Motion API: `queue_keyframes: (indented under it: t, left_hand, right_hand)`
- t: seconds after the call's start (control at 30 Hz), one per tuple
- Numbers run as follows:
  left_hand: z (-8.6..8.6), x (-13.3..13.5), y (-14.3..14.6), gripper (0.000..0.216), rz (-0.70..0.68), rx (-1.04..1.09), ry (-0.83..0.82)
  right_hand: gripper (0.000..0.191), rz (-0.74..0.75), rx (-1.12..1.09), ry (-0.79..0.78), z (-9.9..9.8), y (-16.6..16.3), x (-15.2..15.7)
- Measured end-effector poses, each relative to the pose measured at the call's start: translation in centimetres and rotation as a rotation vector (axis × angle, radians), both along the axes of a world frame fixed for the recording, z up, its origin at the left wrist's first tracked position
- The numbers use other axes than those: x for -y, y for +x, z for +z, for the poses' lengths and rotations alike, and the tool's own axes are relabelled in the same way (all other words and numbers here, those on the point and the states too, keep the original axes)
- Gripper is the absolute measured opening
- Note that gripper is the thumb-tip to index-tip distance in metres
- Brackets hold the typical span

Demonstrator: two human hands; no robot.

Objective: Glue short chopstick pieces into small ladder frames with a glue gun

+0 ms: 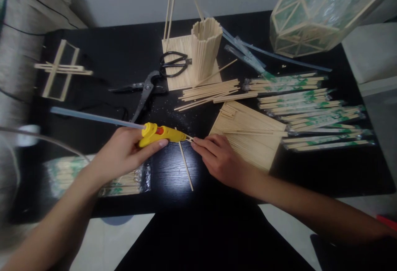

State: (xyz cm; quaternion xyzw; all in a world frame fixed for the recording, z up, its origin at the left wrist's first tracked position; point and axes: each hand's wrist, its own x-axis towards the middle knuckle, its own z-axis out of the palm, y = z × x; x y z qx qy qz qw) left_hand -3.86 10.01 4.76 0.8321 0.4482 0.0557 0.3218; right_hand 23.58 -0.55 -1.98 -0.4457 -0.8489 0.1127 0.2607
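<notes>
My left hand (pixel 124 151) is wrapped round a yellow glue gun (pixel 164 133), with a long bluish glue stick (pixel 96 117) running out of its back end. Its nozzle points right, toward the fingertips of my right hand (pixel 218 155). Thumb and finger of that hand pinch a short wooden stick (pixel 190 138) close to the nozzle; most of the piece is hidden by the fingers. Below the gun a thin wooden stick (pixel 186 165) lies on the black table. Beside my right hand rests a flat panel of joined sticks (pixel 257 149).
Behind stand a stick-built cup (pixel 206 51) on a square base, black scissors (pixel 175 64) and pliers (pixel 147 91). Loose sticks (pixel 211 92) and wrapped chopsticks (pixel 313 116) lie to the right. A stick frame (pixel 63 69) sits at left; a faceted lantern-like frame (pixel 305 18) stands back right.
</notes>
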Motion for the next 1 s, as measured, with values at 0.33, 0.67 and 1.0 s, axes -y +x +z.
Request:
queue_keyframes:
  t: [0.33,0.67,1.0]
  left_hand:
    - [0.6,-0.7,0.6,0.051,-0.117,-0.05,0.056]
    - [1.0,-1.0,1.2,0.057,-0.134,-0.087,0.095]
    - [1.7,-1.8,0.7,0.057,-0.162,-0.096,0.126]
  right_hand:
    - [0.042,0.0,0.008,-0.008,-0.2,0.0,0.1]
    - [0.044,-0.003,0.011,-0.031,0.2,0.0,0.0]
    - [0.038,-0.009,0.027,0.017,0.2,-0.1,-0.1]
